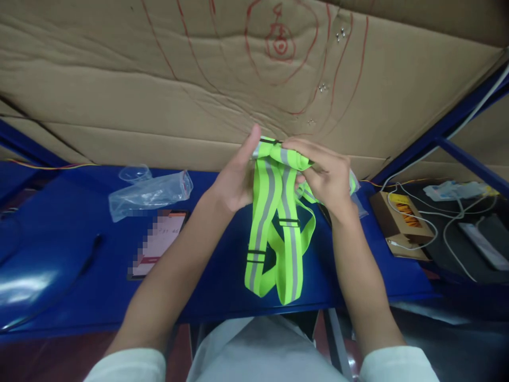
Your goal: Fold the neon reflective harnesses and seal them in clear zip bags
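Observation:
A neon yellow-green reflective harness (293, 260), made of straps with grey stripes and black sliders, hangs in loops above the blue table. My left hand (237, 178) grips its bunched upper end from the left, thumb pointing up; the other fingers are behind the straps. On the right, my right hand (328, 172) is closed on the folded band at the top, fingers bent over it. Behind my right hand lies more of the same neon strap material in clear plastic (353, 183), partly hidden.
An empty clear plastic bag (151, 193) lies on the blue table (214, 260), with a phone or tablet (163, 239) in front of it. A marked cardboard panel (199, 106) rises behind. At right are an open cardboard box (401, 220) and white cables (437, 215).

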Tool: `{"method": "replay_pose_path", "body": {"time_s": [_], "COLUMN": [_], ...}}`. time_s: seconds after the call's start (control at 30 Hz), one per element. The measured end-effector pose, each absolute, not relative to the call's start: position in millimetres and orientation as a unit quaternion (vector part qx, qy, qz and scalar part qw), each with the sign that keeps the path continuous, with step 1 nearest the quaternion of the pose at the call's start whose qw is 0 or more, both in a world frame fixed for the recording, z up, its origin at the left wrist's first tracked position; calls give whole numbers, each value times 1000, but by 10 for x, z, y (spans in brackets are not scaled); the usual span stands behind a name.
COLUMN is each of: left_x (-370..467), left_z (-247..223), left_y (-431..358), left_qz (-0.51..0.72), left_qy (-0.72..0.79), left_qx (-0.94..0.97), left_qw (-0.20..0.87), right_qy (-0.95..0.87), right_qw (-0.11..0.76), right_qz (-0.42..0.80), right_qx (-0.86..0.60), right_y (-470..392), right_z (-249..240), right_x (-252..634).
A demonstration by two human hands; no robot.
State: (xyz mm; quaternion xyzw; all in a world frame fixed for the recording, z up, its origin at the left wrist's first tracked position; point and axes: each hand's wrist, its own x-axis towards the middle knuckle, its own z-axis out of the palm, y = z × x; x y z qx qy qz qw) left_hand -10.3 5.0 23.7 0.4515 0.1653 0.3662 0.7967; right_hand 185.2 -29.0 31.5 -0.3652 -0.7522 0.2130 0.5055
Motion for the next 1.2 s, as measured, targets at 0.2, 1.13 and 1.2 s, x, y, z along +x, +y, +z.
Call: {"method": "replay_pose_path", "body": {"time_s": [0.2,1.13,1.2], "left_x": [-212,-66,-108], "left_z": [303,194,332], "left_y": [96,-9,-86], "left_qz": [425,411,438], "left_qy": [204,127,149], "left_qx": [447,430,405], "left_qw": [761,794,788], "right_qy": [-820,-704,-753], "right_qw": [382,587,556], "right_qz": [282,189,154], "right_qx": [-320,-352,-315], "right_y": [-320,-132,-198], "right_z": [451,240,324], "right_x": [2000,1839,1854]}}
